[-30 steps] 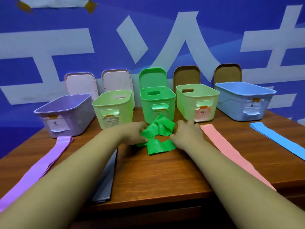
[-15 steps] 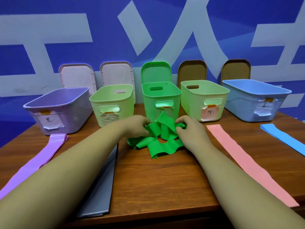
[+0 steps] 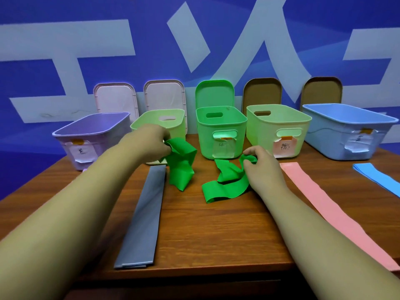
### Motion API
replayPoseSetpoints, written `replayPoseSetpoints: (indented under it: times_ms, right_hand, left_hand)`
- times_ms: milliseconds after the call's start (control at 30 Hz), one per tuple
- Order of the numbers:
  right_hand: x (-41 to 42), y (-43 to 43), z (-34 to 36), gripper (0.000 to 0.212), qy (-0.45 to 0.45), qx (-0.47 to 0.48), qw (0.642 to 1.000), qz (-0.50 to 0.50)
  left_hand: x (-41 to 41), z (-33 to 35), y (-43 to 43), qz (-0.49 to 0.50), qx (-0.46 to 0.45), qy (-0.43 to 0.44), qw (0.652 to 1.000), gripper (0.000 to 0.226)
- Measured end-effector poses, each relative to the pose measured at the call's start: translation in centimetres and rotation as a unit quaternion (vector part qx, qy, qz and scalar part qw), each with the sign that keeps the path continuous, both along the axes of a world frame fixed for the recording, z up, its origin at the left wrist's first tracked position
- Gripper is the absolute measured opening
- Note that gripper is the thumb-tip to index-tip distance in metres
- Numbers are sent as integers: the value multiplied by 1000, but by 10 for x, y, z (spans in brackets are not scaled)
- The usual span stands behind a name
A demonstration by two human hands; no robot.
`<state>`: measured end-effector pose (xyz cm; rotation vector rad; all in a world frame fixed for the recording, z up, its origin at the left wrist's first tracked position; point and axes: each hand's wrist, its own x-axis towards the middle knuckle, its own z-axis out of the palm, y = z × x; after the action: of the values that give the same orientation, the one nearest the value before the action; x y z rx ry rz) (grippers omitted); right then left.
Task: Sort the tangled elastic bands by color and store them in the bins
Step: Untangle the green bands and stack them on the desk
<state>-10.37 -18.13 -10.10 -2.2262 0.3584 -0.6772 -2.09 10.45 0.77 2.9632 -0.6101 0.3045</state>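
Before green bin [image 3: 220, 124]: left hand [image 3: 151, 144] grips raised green band [image 3: 180, 167]; right hand [image 3: 262, 167] pinches second green band [image 3: 227, 187], seemingly separate.

Five bins [image 3: 204, 138] lined the tabletop's [image 3: 205, 234] far edge; five lids [image 3: 214, 92] stood behind them; flat bands [image 3: 142, 213] lay before them.

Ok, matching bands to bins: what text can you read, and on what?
Wall: huge white characters, cropped; middle looks like "人".
Purple bin label: blurred, unreadable.
Green bin label: blurred, unreadable.
Right pale bin label: blurred, unreadable.
Blue bin label: blurred, unreadable.
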Motion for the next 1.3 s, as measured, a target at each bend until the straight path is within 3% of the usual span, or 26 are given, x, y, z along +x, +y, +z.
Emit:
replayPoseSetpoints:
  times_ms: [133,200,333,400,533,600,700,900,1033,1100,1167,1233,1300]
  right_hand:
    - [-4,6,2,29,-1,-3,999,32]
    - [-5,9,1,29,-1,-4,999,52]
    - [-9,12,3,33,0,7,998,70]
    - [-11,13,5,34,-6,19,997,72]
    - [-15,12,9,33,-18,44,997,63]
    - [-16,10,8,34,-27,62,996,62]
    - [-18,8,7,34,-32,77,995,61]
    - [-17,5,3,30,-11,96,993,62]
    - [-15,4,5,30,-5,99,993,65]
    - [-16,5,6,37,2,92,993,74]
    - [-17,9,7,42,8,82,993,80]
    - [-19,11,8,42,17,70,993,90]
    - [-17,10,8,39,21,69,991,109]
  left_hand:
    - [-2,9,29,76,36,-67,994,28]
    - [-1,11,37,94,61,-51,992,31]
    - [-7,3,37,56,112,43,991,44]
    - [-12,-3,26,49,142,27,988,40]
    - [-29,-11,-28,-48,77,37,995,36]
    - [-38,-23,-60,-122,45,94,987,49]
    - [-31,-46,-95,-133,49,110,984,68]
    - [-14,-52,-109,-130,-5,72,989,32]
    - [-5,-31,-89,-88,-57,13,994,31]
    - [-2,-18,-74,-46,-16,-58,997,30]
    - [0,-7,-57,17,86,-103,991,28]
    - [-3,1,-43,81,182,-87,976,32]
    - [-6,1,-35,105,223,-47,968,36]
